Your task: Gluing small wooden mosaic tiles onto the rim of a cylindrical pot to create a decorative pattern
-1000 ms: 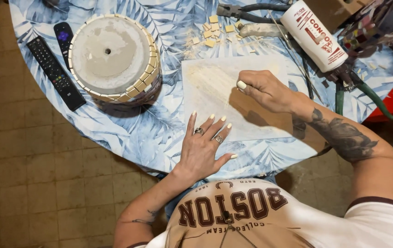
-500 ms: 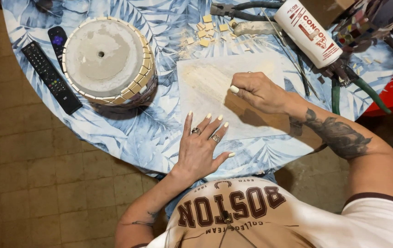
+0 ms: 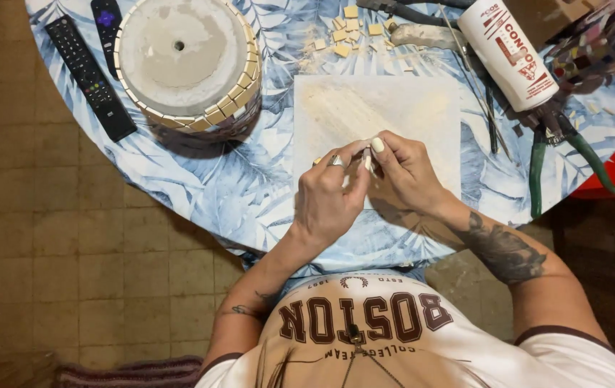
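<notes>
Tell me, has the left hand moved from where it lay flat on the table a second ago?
Yes. The left hand has lifted off the tablecloth and gone forward onto the white tile, meeting the right hand there.

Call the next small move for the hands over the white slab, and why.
Probably carry the small pale piece over to the upturned pot and press it in beside the tile row on its rim. Left hand and right hand pinch the piece together above the white slab; it looks picked up already. What the piece is exactly is too small to tell.
</notes>
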